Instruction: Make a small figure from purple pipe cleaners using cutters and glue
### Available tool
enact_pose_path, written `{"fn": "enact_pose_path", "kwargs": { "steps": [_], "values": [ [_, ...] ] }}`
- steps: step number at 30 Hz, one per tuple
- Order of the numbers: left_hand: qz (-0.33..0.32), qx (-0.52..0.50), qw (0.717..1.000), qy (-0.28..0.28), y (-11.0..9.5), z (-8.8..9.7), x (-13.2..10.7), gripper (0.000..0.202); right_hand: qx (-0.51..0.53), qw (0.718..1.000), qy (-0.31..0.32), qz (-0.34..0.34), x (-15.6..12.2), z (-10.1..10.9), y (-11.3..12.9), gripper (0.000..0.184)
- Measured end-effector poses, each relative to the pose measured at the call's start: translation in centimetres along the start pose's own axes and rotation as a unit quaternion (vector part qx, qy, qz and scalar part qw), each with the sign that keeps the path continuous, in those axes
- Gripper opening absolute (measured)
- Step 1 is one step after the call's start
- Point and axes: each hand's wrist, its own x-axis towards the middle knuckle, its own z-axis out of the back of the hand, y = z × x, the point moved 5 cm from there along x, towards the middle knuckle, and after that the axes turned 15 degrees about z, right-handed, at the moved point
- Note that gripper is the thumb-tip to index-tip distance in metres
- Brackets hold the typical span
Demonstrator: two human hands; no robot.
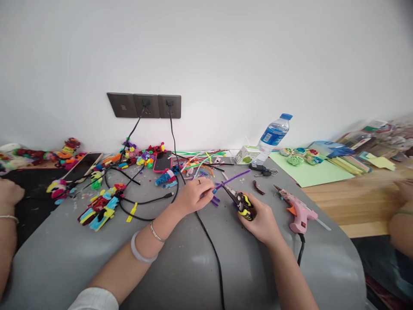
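My left hand point(195, 194) is closed in a pinch on a purple pipe cleaner point(238, 177), which runs up and to the right past its fingers. My right hand point(260, 217) wraps around the black and yellow handles of a pair of pliers point(242, 204). The pliers' narrow jaws reach the pipe cleaner close to my left fingertips; I cannot tell whether they grip it. Short purple pieces point(215, 201) show just beneath my left fingers.
A pink glue gun point(300, 214) lies at right, near car keys point(265, 172). Behind stand a tilted water bottle point(274, 135) and a small box point(247, 154). Black cables point(209, 241) cross the grey table point(180, 271). Pipe-cleaner figures point(101, 206) lie left. Other people's arms point(8, 224) show at both sides.
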Motion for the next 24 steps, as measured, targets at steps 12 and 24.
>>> {"fn": "enact_pose_path", "kwargs": {
  "steps": [12,24],
  "values": [
    [0.163,-0.141,0.976,0.004,1.0,0.3,0.5,0.027,0.010,0.994,-0.044,-0.098,-1.1,2.7,-1.9,0.038],
    [0.266,-0.188,0.943,0.065,2.4,-1.7,0.4,0.016,-0.152,0.962,-0.034,-0.223,-4.2,2.5,-5.0,0.048]
  ]
}}
